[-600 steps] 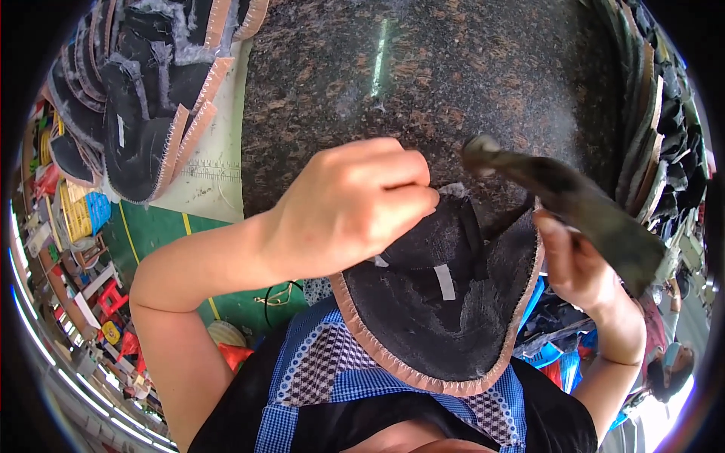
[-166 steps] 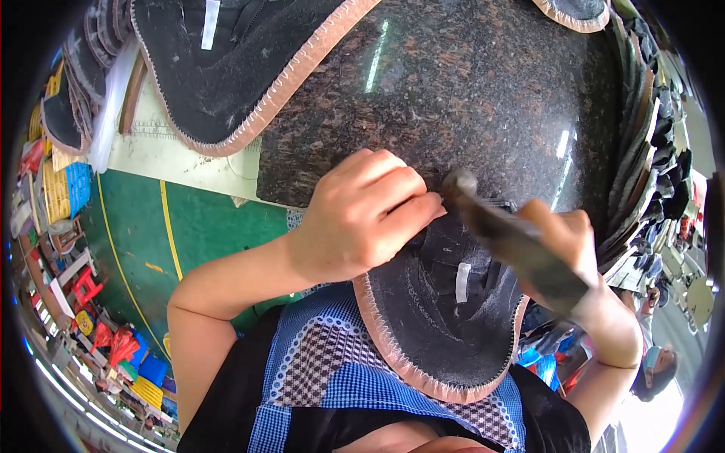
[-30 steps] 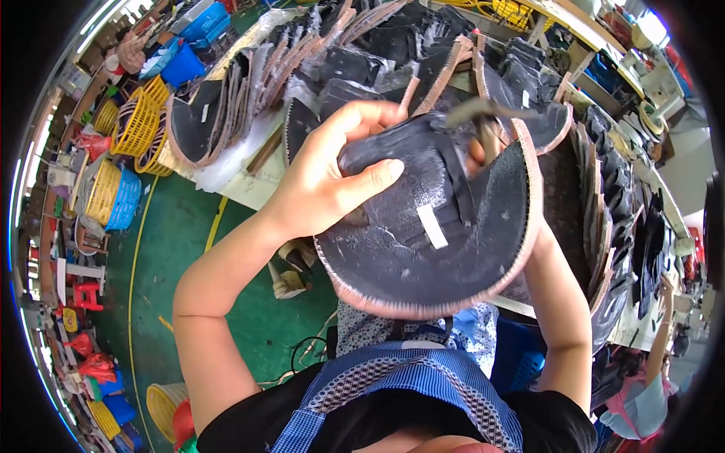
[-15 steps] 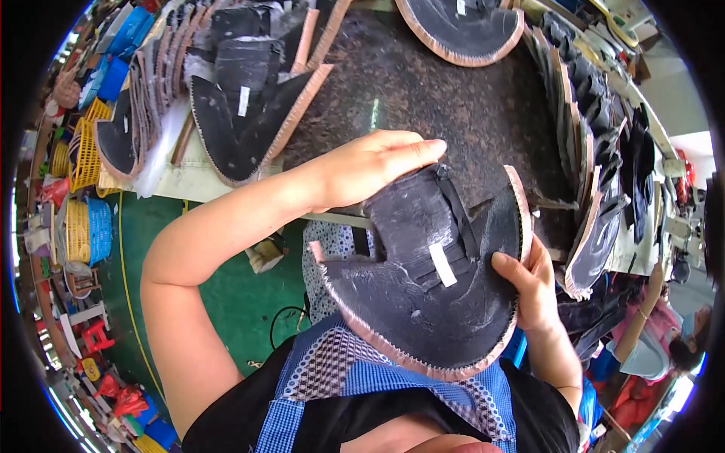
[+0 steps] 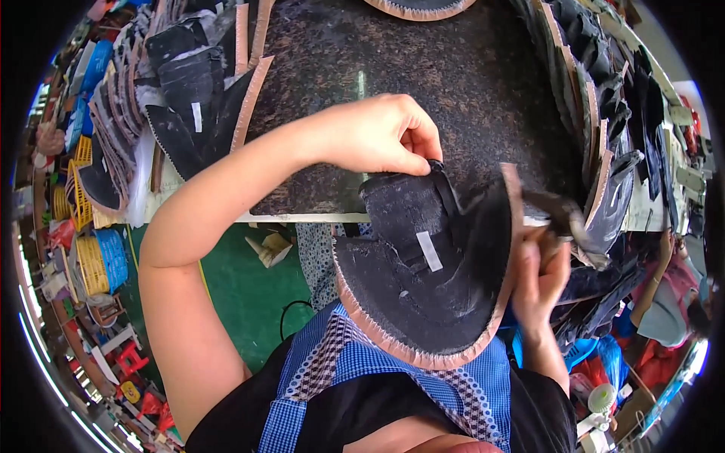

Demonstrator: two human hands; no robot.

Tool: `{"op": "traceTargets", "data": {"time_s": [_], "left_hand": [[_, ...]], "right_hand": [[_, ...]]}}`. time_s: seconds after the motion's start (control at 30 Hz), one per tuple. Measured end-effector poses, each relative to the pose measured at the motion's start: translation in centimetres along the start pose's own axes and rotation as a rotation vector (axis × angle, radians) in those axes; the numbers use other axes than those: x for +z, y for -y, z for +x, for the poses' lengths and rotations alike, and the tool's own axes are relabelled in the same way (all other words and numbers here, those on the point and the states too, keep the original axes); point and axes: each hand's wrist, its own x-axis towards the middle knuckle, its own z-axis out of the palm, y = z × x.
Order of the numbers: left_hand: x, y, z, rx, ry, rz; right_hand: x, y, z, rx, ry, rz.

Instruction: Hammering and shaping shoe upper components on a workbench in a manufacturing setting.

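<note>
A shoe upper [image 5: 408, 298] hangs in front of my apron, its black lining up, with a white label and a puckered tan rim around its curve. At the top of its tongue, my left hand [image 5: 385, 136] pinches the edge between thumb and fingers. Beside the upper's right rim, my right hand [image 5: 540, 279] is closed around a dark hammer-like tool [image 5: 563, 215]. Motion smears the tool, so its exact shape is unclear. Whether the right fingers also touch the rim, I cannot tell.
A dark speckled work slab [image 5: 325, 75] lies on the table beyond my hands. Several more uppers [image 5: 192, 94] are stacked at the left, and another row [image 5: 596, 151] lines the right. One upper [image 5: 423, 9] lies at the far edge. A person [image 5: 664, 302] sits at the right.
My right hand has let go of the upper's right side and taken up the dark tool from the table edge. My left hand now pinches the tongue's top from above.
</note>
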Motion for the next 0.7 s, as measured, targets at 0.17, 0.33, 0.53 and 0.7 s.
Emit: {"op": "traceTargets", "data": {"time_s": [0.17,0.33,0.53,0.7], "left_hand": [[-0.9,0.1,1.0,0.046,-0.037,0.213],[-0.9,0.5,1.3,0.282,-0.037,0.315],[-0.9,3.4,1.7,0.638,-0.147,0.325],[-0.8,4.4,1.5,0.782,-0.207,0.374]], "right_hand": [[-2.5,2.3,3.4,-0.014,0.045,-0.015],[0.0,3.1,4.4,0.073,0.442,-0.174],[0.3,4.2,7.7,-0.125,0.741,-0.529],[0.9,4.5,9.2,-0.215,0.684,-0.509]]}}
